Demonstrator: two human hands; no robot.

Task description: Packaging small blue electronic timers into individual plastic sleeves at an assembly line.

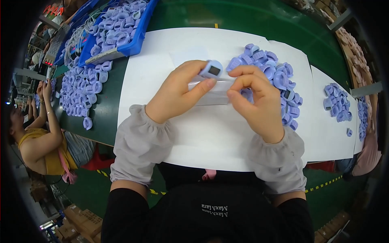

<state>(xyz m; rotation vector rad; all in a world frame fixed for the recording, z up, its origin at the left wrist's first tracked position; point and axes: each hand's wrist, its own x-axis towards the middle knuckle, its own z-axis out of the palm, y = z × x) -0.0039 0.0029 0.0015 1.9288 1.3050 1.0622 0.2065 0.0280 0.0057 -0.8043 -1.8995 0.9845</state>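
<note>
Between the fingers of my left hand (176,89) is a small lavender ring-shaped gadget (212,69) with a dark little screen, held above the white table. Just below it a clear plastic bag (210,95) stretches between my two hands; the left thumb lies over its near side. My right hand (259,99) is closed in a pinch, thumb and forefinger at the bag's right edge. Right behind that hand is a heap of similar lavender gadgets (280,79), partly hidden by the fingers and wrist.
A blue crate (135,47) full of such gadgets stands at the far left, with more spread on the dark green table (107,115). Smaller lavender piles (337,101) lie at right. A co-worker (38,148) with raised hands sits at left; another person's sleeve (368,156) shows at right.
</note>
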